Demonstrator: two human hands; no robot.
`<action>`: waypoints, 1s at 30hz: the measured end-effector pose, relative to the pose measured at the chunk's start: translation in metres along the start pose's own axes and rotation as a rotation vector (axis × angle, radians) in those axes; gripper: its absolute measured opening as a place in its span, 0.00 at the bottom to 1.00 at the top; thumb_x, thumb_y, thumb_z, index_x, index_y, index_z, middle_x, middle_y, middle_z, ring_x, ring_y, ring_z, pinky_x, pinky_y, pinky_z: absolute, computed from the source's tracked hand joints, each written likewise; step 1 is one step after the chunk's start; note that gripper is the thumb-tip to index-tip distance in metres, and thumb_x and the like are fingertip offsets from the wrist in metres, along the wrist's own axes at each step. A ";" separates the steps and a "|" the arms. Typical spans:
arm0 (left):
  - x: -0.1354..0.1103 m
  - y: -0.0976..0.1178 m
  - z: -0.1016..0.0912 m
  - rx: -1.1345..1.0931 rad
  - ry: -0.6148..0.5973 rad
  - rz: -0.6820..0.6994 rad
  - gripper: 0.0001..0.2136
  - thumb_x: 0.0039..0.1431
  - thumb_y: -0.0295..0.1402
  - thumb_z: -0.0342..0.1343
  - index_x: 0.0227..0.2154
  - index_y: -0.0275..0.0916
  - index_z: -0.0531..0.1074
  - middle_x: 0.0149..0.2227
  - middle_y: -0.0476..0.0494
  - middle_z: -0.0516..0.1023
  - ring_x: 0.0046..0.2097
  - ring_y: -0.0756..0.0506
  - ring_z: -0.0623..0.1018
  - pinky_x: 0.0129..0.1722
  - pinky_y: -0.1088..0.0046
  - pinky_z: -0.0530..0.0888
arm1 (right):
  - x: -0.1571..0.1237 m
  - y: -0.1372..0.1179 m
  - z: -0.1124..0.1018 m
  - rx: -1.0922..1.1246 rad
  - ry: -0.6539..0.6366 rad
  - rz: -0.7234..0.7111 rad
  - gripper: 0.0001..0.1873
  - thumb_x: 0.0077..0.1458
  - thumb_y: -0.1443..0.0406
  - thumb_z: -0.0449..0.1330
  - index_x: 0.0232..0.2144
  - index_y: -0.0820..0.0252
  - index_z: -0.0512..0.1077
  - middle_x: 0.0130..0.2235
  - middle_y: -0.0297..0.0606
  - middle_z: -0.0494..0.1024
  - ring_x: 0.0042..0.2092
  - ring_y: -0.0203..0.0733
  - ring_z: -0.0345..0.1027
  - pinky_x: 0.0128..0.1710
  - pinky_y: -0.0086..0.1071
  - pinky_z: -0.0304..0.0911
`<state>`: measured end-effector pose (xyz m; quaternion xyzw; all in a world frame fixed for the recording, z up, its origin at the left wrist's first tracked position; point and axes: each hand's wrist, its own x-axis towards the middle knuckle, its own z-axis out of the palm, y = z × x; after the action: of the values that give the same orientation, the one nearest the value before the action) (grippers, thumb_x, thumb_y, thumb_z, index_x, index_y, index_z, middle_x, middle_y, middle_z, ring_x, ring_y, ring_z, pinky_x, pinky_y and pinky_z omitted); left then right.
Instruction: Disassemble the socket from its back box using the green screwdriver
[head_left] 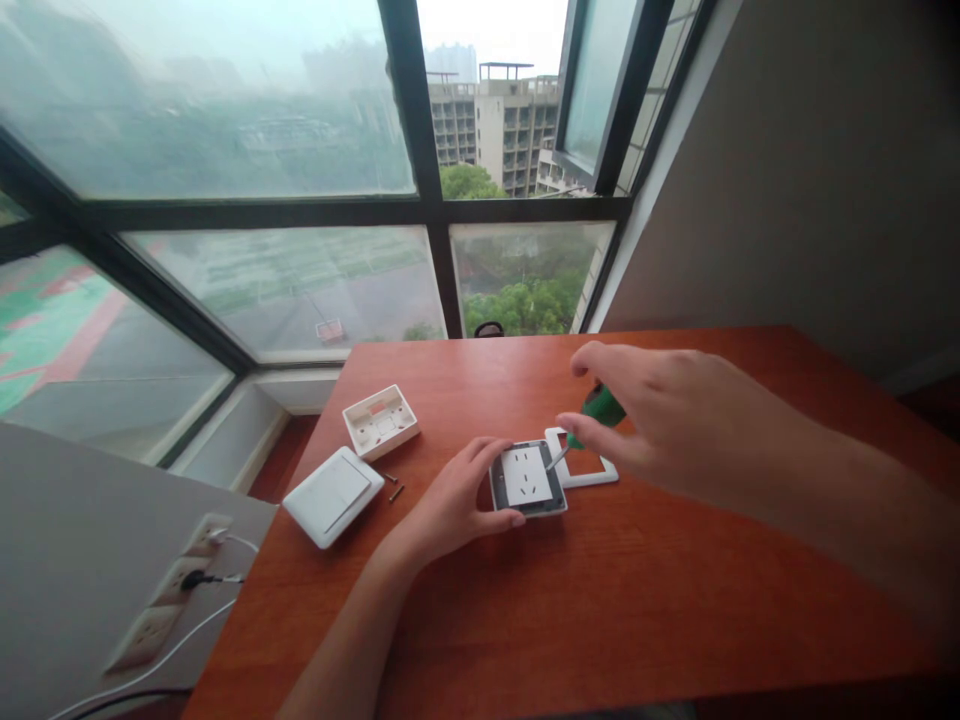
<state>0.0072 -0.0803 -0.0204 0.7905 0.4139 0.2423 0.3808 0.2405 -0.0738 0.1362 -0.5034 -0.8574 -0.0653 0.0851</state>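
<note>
A wall socket (526,475) with a white face and dark grey border lies on the table, slots upward. My left hand (469,490) grips it from the left, fingers at the far edge and thumb at the near edge. In my right hand (637,400) is a screwdriver (602,405) with a green and dark handle. Its shaft slants down to the left, and the tip meets the right side of the socket's border; the exact contact is hard to make out. Just right of the socket, a white cover frame (596,479) lies flat, partly behind the screwdriver.
On the left of the wooden table (600,600) are a white switch (334,497), an open mounting box (381,422) and two screws (396,492). Windows rise beyond the far edge. Wall outlets (176,580) with plugged-in cables sit low at the left.
</note>
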 end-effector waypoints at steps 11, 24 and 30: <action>0.000 0.001 0.000 -0.009 -0.001 -0.004 0.34 0.49 0.36 0.67 0.59 0.44 0.60 0.58 0.38 0.65 0.58 0.37 0.68 0.59 0.59 0.65 | 0.000 0.004 -0.002 0.168 -0.008 -0.209 0.22 0.55 0.61 0.57 0.52 0.57 0.64 0.48 0.42 0.76 0.44 0.46 0.72 0.33 0.32 0.60; 0.000 -0.001 0.001 -0.023 0.009 0.003 0.34 0.49 0.36 0.67 0.59 0.44 0.61 0.57 0.38 0.66 0.57 0.38 0.68 0.58 0.59 0.66 | -0.002 0.012 0.000 0.208 -0.038 -0.194 0.25 0.55 0.60 0.59 0.55 0.55 0.64 0.50 0.43 0.75 0.45 0.48 0.73 0.37 0.34 0.64; 0.000 0.000 0.001 -0.030 0.012 -0.005 0.33 0.49 0.36 0.67 0.58 0.44 0.61 0.57 0.38 0.66 0.57 0.37 0.68 0.58 0.59 0.66 | 0.002 0.018 0.005 0.146 -0.050 -0.092 0.15 0.58 0.58 0.55 0.46 0.56 0.71 0.42 0.41 0.80 0.40 0.49 0.75 0.36 0.37 0.65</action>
<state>0.0077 -0.0808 -0.0211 0.7821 0.4146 0.2521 0.3909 0.2548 -0.0623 0.1318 -0.4574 -0.8839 0.0061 0.0969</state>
